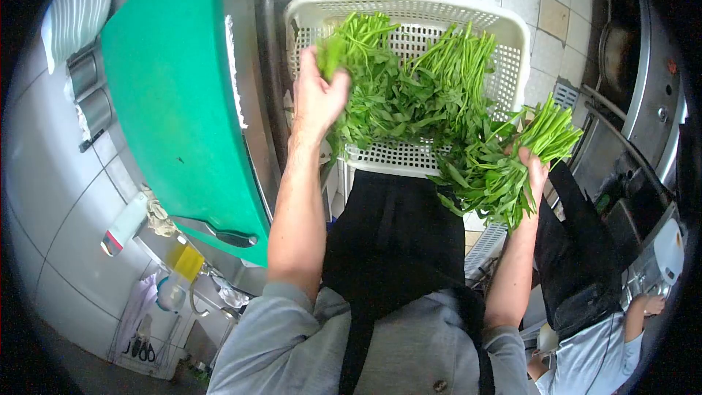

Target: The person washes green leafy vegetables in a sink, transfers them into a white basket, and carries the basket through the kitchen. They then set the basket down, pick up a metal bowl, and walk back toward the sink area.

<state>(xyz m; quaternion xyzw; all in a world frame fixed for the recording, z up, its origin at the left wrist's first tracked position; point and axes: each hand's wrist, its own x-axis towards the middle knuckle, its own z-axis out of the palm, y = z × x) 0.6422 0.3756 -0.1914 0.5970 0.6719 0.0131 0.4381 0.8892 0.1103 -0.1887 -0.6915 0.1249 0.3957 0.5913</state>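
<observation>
A white perforated plastic basket (409,4) lies in front of me, with piles of long-stemmed water spinach (457,66) in it. At the basket's left side my left hand (320,99) is closed on some green stems, which are blurred by motion. My right hand (537,172) grips a bunch of water spinach (504,183) beyond the basket's near right corner. The cut stems of that bunch point up and right, and its leaves hang toward me. Leaves hide part of the right hand's fingers.
To the left stands a green-topped counter (175,95) with a knife (219,234) at its near end. Stacked white plates (80,15) are at the far left. A co-worker (592,355) is at the lower right, near steel kitchen equipment (658,95).
</observation>
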